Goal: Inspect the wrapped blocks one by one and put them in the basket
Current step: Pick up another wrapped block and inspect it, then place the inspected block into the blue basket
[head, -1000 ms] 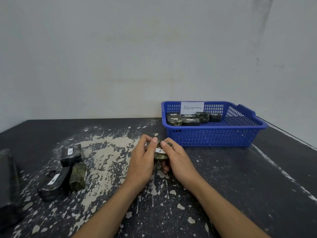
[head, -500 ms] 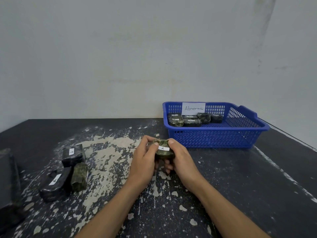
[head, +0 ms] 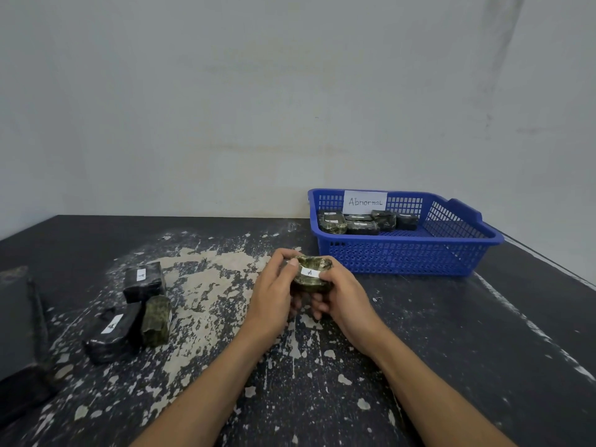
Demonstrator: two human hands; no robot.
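Head view: black worktop (head: pixel 451 333), paint worn off in pale patches mid-left, plain grey wall (head: pixel 225 108) behind. Blue basket (head: pixel 403 253) at far right, "Abnormal" sign (head: pixel 365 202) on its back wall, basket blocks (head: pixel 361 226) lined along the back; they overlap, count unclear. Three loose blocks (head: pixel 143 281) sit clustered at left, two showing white tags. Dark bulky object (head: pixel 19 333) at left edge is cut off, can't identify. Both forearms come in from the bottom. Left hand (head: pixel 274 298) and right hand (head: pixel 346 301) grip one greenish wrapped block (head: pixel 314 283) between them, near the basket's front left corner. Thumbs press on top beside its white "A" tag (head: pixel 310 272); the other fingers curl underneath, mostly hidden.
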